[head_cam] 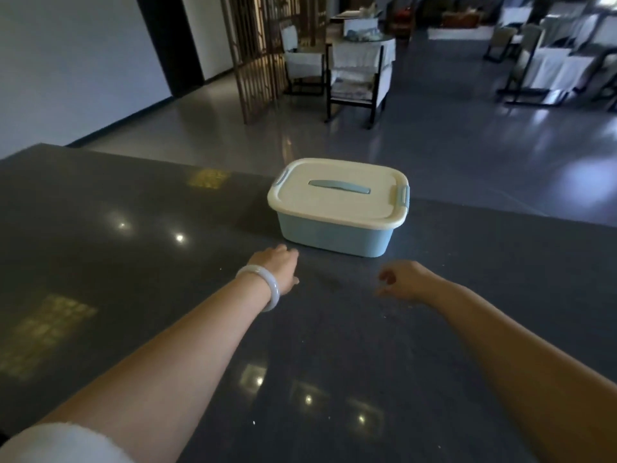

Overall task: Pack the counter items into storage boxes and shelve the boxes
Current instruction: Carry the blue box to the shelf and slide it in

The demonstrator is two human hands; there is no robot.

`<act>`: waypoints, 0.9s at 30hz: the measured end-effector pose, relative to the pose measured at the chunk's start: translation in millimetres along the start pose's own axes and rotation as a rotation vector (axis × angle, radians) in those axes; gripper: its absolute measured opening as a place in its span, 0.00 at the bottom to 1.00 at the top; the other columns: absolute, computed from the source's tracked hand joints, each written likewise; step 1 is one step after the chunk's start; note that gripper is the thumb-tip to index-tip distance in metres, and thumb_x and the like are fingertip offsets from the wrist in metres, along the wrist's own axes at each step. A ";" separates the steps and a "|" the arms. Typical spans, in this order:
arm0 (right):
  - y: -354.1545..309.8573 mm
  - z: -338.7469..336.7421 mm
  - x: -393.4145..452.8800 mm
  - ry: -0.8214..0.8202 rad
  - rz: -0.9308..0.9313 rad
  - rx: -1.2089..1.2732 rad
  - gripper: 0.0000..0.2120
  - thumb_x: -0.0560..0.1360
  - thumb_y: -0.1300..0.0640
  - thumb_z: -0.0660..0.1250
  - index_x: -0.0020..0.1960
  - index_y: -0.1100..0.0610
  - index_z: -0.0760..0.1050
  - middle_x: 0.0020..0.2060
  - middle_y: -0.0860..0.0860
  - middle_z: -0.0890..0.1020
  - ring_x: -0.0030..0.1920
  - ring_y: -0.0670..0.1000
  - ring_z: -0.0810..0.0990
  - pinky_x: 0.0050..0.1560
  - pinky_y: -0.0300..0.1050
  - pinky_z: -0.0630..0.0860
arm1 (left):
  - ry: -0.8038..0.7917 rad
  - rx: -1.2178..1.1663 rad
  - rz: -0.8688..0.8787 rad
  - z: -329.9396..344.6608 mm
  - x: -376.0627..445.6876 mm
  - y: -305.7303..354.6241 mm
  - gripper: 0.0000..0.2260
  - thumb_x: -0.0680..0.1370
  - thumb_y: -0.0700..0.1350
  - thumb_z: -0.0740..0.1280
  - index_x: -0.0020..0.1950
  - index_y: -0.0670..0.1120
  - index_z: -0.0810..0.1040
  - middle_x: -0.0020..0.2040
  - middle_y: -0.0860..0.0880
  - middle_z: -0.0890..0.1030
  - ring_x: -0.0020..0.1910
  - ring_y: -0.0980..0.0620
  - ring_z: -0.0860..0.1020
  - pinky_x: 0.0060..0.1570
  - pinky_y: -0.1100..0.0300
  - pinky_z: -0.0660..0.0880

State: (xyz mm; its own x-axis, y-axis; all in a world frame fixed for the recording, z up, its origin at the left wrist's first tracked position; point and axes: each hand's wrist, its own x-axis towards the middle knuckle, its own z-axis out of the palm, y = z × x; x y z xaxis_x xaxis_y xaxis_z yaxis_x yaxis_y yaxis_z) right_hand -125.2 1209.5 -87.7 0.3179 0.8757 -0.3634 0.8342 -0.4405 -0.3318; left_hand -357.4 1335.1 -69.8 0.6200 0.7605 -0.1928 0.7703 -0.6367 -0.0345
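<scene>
Box: I see the light blue storage box [335, 233] near the far edge of the dark counter [133, 262], its cream lid [337, 192] on, handle flat.
Left hand [277, 265]: mine, held just near-left of the box, apart from it; fingers hidden behind the hand, so I cannot tell their state.
Right hand [405, 282]: near-right of the box, fingers loosely curled, holding nothing.
Wrist: pale bangle [263, 285] on my left.

storage box [334, 233]: pale blue | lid [337, 195]: cream, blue handle and clips | bench [133, 262]: dark grey, speckled | bangle [263, 285]: white
</scene>
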 end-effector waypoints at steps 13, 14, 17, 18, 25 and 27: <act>-0.5 -51.4 62.6 0.367 0.383 0.690 0.33 0.72 0.40 0.68 0.67 0.62 0.67 0.54 0.56 0.76 0.48 0.55 0.79 0.41 0.49 0.79 | 0.458 -0.393 -0.070 -30.0 104.2 -75.2 0.18 0.79 0.54 0.63 0.61 0.41 0.70 0.60 0.41 0.69 0.58 0.41 0.70 0.50 0.48 0.71; -4.5 -52.9 69.8 0.399 0.385 0.668 0.32 0.72 0.40 0.68 0.67 0.61 0.68 0.54 0.56 0.76 0.47 0.55 0.77 0.40 0.48 0.78 | 0.410 -0.427 -0.097 -32.4 113.0 -74.9 0.20 0.79 0.55 0.62 0.63 0.41 0.69 0.62 0.41 0.68 0.60 0.40 0.69 0.54 0.47 0.71; -12.9 -56.2 89.3 0.475 0.405 0.598 0.35 0.73 0.42 0.68 0.73 0.56 0.60 0.61 0.56 0.74 0.53 0.57 0.76 0.47 0.50 0.76 | 0.253 -0.537 -0.169 -39.2 140.4 -72.4 0.26 0.80 0.58 0.60 0.69 0.41 0.63 0.66 0.39 0.65 0.62 0.38 0.70 0.58 0.45 0.69; -14.2 -57.0 94.7 0.489 0.407 0.556 0.37 0.73 0.42 0.68 0.74 0.55 0.58 0.63 0.57 0.73 0.57 0.59 0.75 0.52 0.50 0.74 | 0.214 -0.557 -0.174 -40.4 149.0 -71.7 0.27 0.80 0.58 0.59 0.71 0.41 0.62 0.67 0.39 0.64 0.62 0.37 0.71 0.59 0.45 0.70; -6.8 -61.9 128.4 0.585 0.511 0.472 0.31 0.76 0.39 0.62 0.67 0.62 0.68 0.60 0.61 0.76 0.59 0.61 0.75 0.50 0.47 0.70 | 0.121 -0.646 -0.220 -43.6 195.4 -67.3 0.31 0.80 0.60 0.57 0.75 0.40 0.58 0.71 0.38 0.64 0.67 0.37 0.69 0.62 0.45 0.67; -2.3 -58.8 134.7 0.579 0.547 0.481 0.31 0.77 0.38 0.58 0.61 0.65 0.73 0.55 0.62 0.79 0.55 0.62 0.77 0.46 0.46 0.69 | 0.131 -0.683 -0.253 -38.7 199.5 -68.5 0.29 0.80 0.60 0.58 0.72 0.40 0.62 0.69 0.38 0.68 0.64 0.36 0.71 0.60 0.45 0.69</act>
State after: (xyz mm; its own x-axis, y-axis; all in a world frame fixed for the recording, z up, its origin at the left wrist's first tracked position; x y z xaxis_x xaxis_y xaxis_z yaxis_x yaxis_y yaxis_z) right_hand -57.7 1340.1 -84.7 0.8949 0.4276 -0.1275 0.2671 -0.7423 -0.6146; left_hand -280.7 1535.4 -68.0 0.3907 0.9099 -0.1397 0.7868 -0.2513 0.5637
